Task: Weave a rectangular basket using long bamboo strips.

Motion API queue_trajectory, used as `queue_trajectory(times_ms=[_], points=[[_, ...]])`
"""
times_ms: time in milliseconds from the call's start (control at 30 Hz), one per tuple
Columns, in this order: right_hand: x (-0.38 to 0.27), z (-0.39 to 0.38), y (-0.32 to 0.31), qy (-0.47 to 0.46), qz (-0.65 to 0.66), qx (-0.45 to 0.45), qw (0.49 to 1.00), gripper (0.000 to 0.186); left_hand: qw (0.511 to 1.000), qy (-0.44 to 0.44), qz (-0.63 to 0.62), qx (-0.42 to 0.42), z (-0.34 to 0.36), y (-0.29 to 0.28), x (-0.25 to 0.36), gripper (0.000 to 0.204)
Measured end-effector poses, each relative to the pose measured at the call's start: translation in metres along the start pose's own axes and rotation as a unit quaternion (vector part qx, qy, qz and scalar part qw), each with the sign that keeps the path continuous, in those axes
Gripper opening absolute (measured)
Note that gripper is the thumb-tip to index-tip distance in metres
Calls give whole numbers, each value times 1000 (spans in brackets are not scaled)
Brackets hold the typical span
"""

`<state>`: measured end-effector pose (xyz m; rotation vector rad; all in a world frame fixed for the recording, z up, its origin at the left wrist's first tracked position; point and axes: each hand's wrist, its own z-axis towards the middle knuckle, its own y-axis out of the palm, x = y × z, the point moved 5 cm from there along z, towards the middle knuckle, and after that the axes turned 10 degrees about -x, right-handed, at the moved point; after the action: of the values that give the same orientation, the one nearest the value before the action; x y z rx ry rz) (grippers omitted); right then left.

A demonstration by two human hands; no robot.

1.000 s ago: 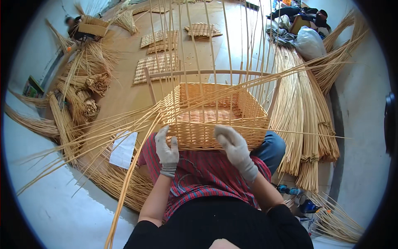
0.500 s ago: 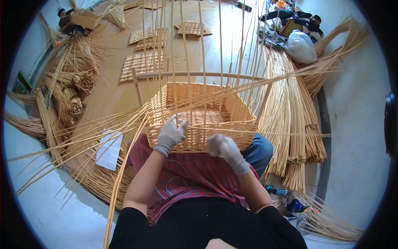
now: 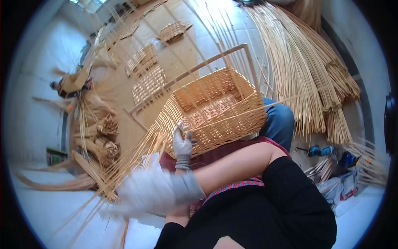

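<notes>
A square wicker basket (image 3: 219, 129) rests across my lap, tilted in view, with tall upright rods through it and a wooden frame (image 3: 248, 62) around its far side. My left hand (image 3: 182, 139), in a pale glove, grips the basket's near left corner, fingers on the weave and rods. My right hand (image 3: 145, 191), also gloved, is smeared by motion at lower left, across my left forearm and over long loose rods (image 3: 105, 182) that fan out from the basket; its fingers and whatever they hold cannot be made out.
Woven panels (image 3: 147, 85) lie on the floor beyond the basket. Long rod bundles (image 3: 300, 95) are at right, more bundles (image 3: 110, 124) at left. A power tool (image 3: 319, 151) lies beside my knee. A person (image 3: 62, 87) is at the far left beside cardboard.
My right hand has swept from the basket's front down to the lower left, its forearm now across my body. My left hand stays at the basket's corner. The whole view has rotated.
</notes>
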<state>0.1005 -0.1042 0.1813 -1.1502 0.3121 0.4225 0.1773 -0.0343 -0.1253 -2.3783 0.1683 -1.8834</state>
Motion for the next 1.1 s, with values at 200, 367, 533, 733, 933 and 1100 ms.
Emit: queue_trajectory(times_ms=[200,367,533,733,933,1100], points=[[-25,-93,13,-137,-36,417,898,34,996,40,-63,-38,13,-9,-2,54],[86,-194,89,417,277,347,793,37,989,-7,1,-146,34,-18,15,64],[174,-228,104,287,215,589,724,31,975,-39,-152,-156,45,-23,-31,10],[256,-91,27,492,-100,93,860,78,990,-60,-118,37,34,8,-7,35],[226,-181,69,223,334,542,738,76,987,-30,-153,-26,49,-3,-25,27],[175,-245,168,453,86,336,821,59,990,-35,-129,-41,52,5,-12,15]])
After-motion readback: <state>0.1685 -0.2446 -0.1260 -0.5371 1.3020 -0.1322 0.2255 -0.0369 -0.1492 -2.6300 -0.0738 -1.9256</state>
